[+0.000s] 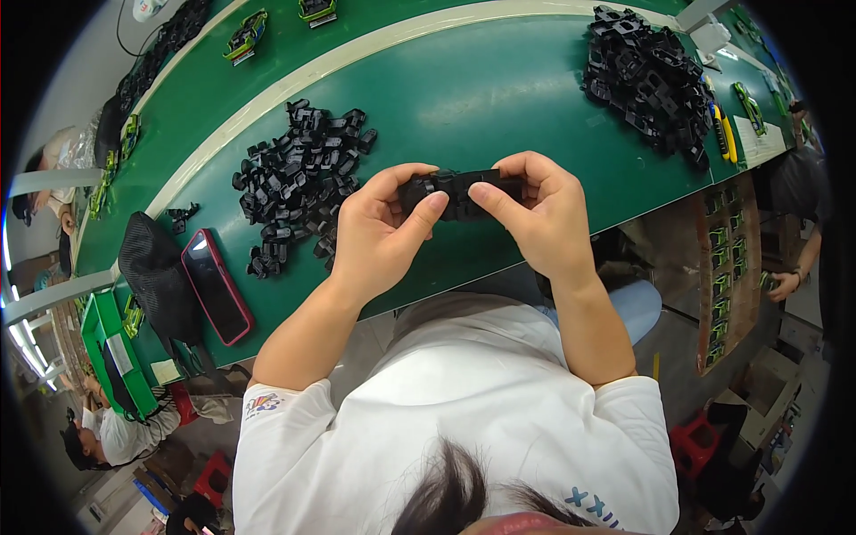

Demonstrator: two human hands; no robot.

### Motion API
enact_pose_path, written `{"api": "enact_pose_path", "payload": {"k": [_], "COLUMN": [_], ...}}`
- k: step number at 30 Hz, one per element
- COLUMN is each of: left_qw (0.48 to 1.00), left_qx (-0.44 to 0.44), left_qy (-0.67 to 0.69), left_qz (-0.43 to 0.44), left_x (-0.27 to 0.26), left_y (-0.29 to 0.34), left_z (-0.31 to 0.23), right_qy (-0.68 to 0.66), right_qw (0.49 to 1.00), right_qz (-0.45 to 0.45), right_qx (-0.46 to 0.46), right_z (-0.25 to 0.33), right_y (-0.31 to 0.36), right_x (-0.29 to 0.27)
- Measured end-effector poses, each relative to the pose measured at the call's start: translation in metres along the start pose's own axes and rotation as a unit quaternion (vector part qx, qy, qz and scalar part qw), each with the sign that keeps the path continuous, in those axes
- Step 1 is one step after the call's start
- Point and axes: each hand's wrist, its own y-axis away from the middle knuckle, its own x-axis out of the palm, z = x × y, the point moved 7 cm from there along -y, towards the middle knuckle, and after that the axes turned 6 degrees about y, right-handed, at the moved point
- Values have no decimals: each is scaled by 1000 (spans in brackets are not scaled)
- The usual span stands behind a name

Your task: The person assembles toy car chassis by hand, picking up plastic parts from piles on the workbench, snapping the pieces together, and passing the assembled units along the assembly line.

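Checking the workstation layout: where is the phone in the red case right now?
In the head view, the phone lies on the green table at the person's left, between a black pouch and the nearer black parts pile.

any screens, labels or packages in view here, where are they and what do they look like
Phone in a red case: flat on the green table, left of the person's hands; dark rectangular screen, switched off.
White paper sheet: far right table edge, pale rectangle; print too small to tell.
No packages clearly visible.

Part (459, 192) between both hands over the table (481, 98) — one pile (299, 169) left, another (646, 80) far right
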Motion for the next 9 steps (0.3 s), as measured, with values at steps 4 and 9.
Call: {"api": "enact_pose_path", "payload": {"k": [4, 9], "left_qw": [998, 999], "left_qx": [-51, -38], "left_qy": [39, 35], "left_qz": [-1, -5], "left_x": [-4, -4], "left_y": [-2, -1], "left_z": [5, 4], "right_qy": [-29, -92], "right_qw": [999, 992], "right_qz": [24, 87], "right_qx": [8, 26], "right_z": [0, -4], "right_y": [-5, -4], "right_x": [-3, -2]}}
